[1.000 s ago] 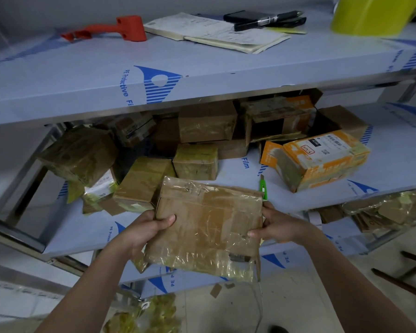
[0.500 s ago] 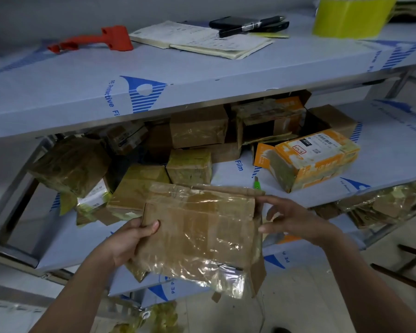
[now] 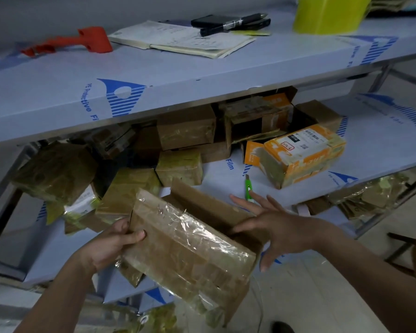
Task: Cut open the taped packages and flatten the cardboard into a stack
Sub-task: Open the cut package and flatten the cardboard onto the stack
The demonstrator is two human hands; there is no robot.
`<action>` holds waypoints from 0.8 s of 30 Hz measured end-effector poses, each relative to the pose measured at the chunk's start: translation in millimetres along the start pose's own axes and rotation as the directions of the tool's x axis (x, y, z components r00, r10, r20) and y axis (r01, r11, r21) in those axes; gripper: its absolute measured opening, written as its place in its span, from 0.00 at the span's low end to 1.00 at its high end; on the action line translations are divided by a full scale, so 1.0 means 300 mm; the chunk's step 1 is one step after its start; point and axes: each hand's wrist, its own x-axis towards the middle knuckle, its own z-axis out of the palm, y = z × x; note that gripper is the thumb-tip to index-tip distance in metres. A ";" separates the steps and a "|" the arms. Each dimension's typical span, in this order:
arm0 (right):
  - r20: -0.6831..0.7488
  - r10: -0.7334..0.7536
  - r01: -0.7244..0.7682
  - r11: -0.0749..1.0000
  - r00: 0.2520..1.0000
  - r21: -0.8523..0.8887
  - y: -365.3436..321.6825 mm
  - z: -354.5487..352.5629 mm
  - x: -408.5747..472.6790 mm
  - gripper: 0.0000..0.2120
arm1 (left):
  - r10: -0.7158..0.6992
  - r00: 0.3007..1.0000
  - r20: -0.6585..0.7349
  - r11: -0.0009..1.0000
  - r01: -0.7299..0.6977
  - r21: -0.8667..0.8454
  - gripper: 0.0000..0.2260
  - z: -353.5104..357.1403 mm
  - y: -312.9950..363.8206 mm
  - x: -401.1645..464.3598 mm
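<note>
- Fingers (image 3: pixel 132 235) of the left hand (image 3: pixel 106 246) curl round the near left edge of the taped box (image 3: pixel 190 246), thumb on top, gripping it in the air in front of the middle shelf (image 3: pixel 382 150).
- Opened at its far side, the box looks light and half collapsed; its glossy tape film is probably slippery, so bare cardboard edges and flaps seem the surer hold.
- Spread and nearly straight, the right hand (image 3: pixel 276 227) holds nothing, its fingertips reaching into the open far side.
- Just beyond it, a green cutter (image 3: pixel 248 187) lies on the shelf.
</note>
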 end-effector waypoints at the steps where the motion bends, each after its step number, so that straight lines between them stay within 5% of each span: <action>1: 0.011 0.018 -0.018 1.000 1.000 -0.004 -0.005 0.010 0.004 0.38 | 0.009 1.000 -0.002 1.000 -0.009 0.004 0.45 -0.001 0.002 0.002; 6: -0.020 0.056 -0.057 0.993 0.998 -0.108 -0.015 0.045 0.028 0.33 | 0.034 0.999 -0.008 0.999 -0.034 0.009 0.45 0.014 0.011 0.006; 9: -0.205 -0.023 0.026 1.000 0.979 0.014 0.008 0.060 0.048 0.20 | 0.032 0.999 -0.026 0.999 -0.031 0.014 0.46 0.000 0.010 0.012; 16: -0.662 0.192 0.178 0.875 0.724 0.449 0.092 0.119 0.047 0.22 | 0.044 0.995 -0.087 0.998 -0.048 -0.042 0.47 -0.011 -0.007 0.014; 24: -0.657 0.549 0.362 0.555 0.516 0.749 0.043 0.268 0.036 0.25 | 0.029 0.996 -0.085 1.000 -0.030 -0.006 0.45 0.021 0.019 0.039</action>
